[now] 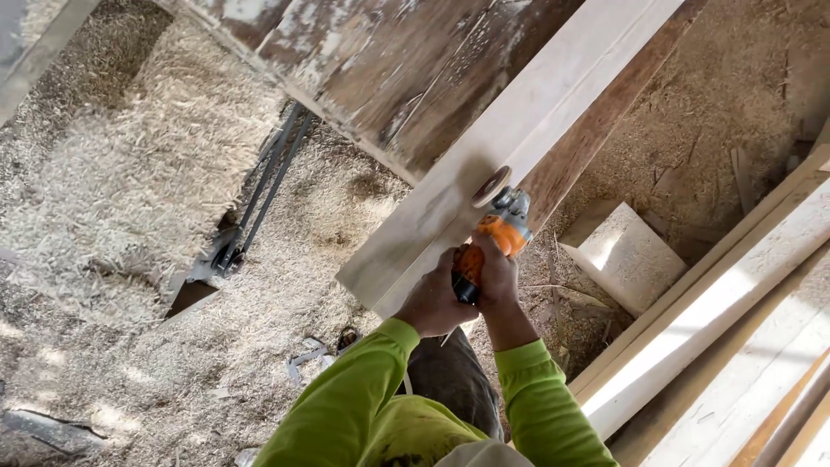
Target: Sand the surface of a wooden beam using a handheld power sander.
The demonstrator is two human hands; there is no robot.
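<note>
Both hands, left hand point(432, 303) and right hand point(497, 277), clamp around an orange angle grinder point(488, 242), its disc point(491, 186) against a pale plank point(519, 130). The tool looks compact, rigid and weighty, best gripped by its body. Beyond the plank, wood shavings point(130, 173) blanket the floor.

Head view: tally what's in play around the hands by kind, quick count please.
Orange angle grinder: 1
Pale plank being sanded: 1
Hands on the grinder: 2, left hand, right hand
Pale wood block on the shavings: 1
Total: 5
</note>
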